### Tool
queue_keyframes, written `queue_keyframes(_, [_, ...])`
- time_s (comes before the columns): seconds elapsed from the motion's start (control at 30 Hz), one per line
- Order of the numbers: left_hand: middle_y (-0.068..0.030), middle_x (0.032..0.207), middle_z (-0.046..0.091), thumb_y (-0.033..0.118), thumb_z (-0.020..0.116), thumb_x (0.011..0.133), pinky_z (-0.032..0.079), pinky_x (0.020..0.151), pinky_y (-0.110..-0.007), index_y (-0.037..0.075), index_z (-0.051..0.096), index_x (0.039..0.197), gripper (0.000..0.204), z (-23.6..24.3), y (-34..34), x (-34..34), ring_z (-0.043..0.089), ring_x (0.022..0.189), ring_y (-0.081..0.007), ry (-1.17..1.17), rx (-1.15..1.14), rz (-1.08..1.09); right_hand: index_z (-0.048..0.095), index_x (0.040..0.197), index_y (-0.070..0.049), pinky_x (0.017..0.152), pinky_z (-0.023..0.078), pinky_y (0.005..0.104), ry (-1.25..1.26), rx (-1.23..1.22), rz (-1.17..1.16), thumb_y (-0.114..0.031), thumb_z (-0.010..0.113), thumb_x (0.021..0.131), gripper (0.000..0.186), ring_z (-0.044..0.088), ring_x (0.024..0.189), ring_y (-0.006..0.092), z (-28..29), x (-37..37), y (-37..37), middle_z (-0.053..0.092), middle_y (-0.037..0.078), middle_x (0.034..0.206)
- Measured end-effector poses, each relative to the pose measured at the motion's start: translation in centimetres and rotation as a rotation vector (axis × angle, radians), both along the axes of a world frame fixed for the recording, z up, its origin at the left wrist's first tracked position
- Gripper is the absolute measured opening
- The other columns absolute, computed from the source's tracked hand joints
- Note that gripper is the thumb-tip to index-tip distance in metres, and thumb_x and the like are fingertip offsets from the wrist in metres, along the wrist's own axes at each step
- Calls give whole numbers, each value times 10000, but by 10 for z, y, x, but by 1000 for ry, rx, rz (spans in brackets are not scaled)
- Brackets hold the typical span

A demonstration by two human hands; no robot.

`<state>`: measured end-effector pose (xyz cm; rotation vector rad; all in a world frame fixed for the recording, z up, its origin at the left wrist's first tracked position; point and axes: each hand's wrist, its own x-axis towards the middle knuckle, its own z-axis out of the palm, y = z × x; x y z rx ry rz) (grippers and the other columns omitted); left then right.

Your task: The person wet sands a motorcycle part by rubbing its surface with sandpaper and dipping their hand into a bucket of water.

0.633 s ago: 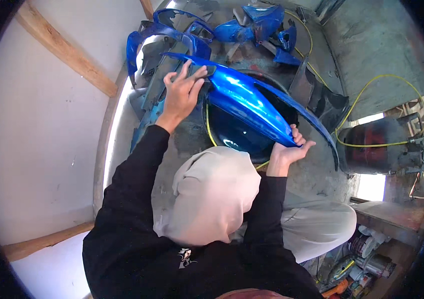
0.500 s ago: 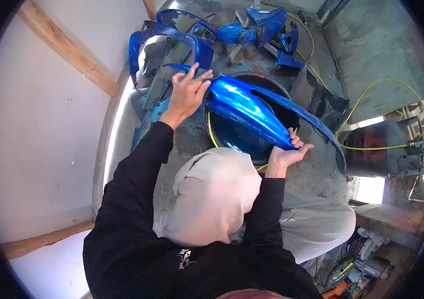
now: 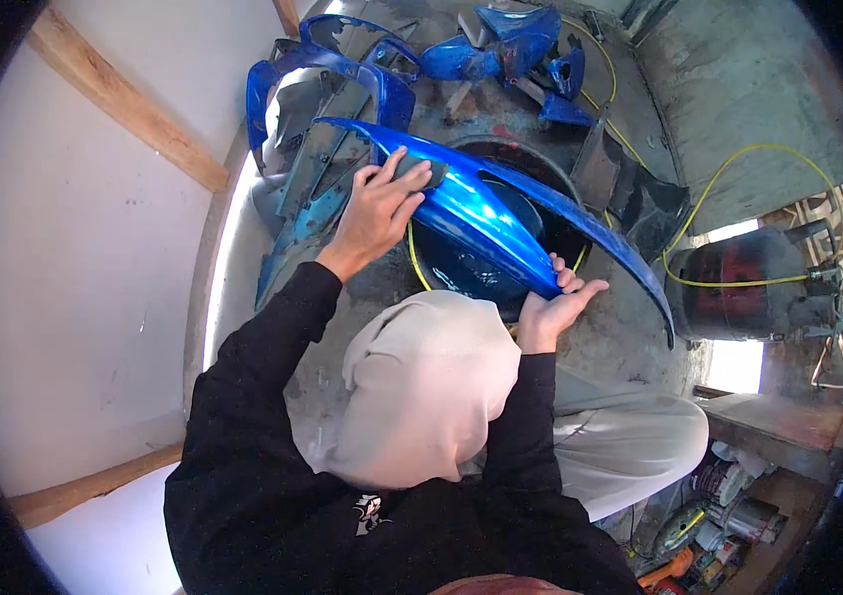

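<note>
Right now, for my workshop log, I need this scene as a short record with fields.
left hand: fingers on a dark pad, against the blue panel
right hand: holds the panel's near end
under panel: dark basin
farther off: other blue panels
right side: dark tank, yellow hose

This looks like a small, rough workshop: loose blue moulded panels lie on the far side of a grey, stained floor, a yellow hose meets a grimy tank at right, and machine-like gear crowds the near right.
</note>
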<state>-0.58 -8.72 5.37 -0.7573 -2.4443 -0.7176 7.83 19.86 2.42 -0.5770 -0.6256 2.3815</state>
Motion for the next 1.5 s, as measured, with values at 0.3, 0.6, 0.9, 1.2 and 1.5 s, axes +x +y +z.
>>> queue_keyframes(0.3, [-51, 1422, 675, 197, 586, 1040, 285, 1098, -474, 82, 717, 1301, 315, 6, 14, 0, 485, 1458, -318, -31, 33, -24, 260, 611, -196, 982, 498, 532, -11, 35, -107, -662, 410, 1060, 664, 491, 687, 246, 1, -6, 27, 357, 10, 585])
queue_keyframes(0.6, [-42, 1416, 679, 205, 588, 1039, 272, 1107, -481, 91, 711, 1307, 316, 2, 14, 11, 488, 1454, -327, 115, -54, -49, 275, 611, -192, 970, 508, 545, -22, 68, -52, -655, 386, 1069, 661, 501, 674, 256, -8, -5, 27, 349, 11, 574])
queue_keyframes(0.9, [-86, 1458, 644, 218, 549, 1064, 352, 1102, -487, 70, 677, 1364, 358, -11, 9, -3, 472, 1469, -343, -73, 114, 154, 646, 941, -11, 961, 529, 539, -113, 151, 13, -681, 465, 1037, 701, 669, 963, 318, 8, 4, 20, 663, 142, 935])
queue_keyframes(1.2, [-79, 1476, 633, 151, 595, 1030, 337, 1130, -482, 78, 662, 1394, 378, -15, 11, 20, 453, 1487, -333, -3, 87, 35, 649, 1099, 21, 631, 602, 352, -525, 336, 472, -563, 680, 983, 596, 694, 814, 204, 16, 27, 45, 684, 90, 983])
queue_keyframes(1.5, [-55, 1422, 674, 170, 594, 1030, 338, 1091, -475, 111, 704, 1322, 318, 2, 2, 4, 476, 1468, -315, 35, -26, 171, 618, 983, -22, 584, 628, 338, -422, 134, 225, -241, 762, 927, 267, 678, 801, 187, -3, 20, 30, 653, 84, 934])
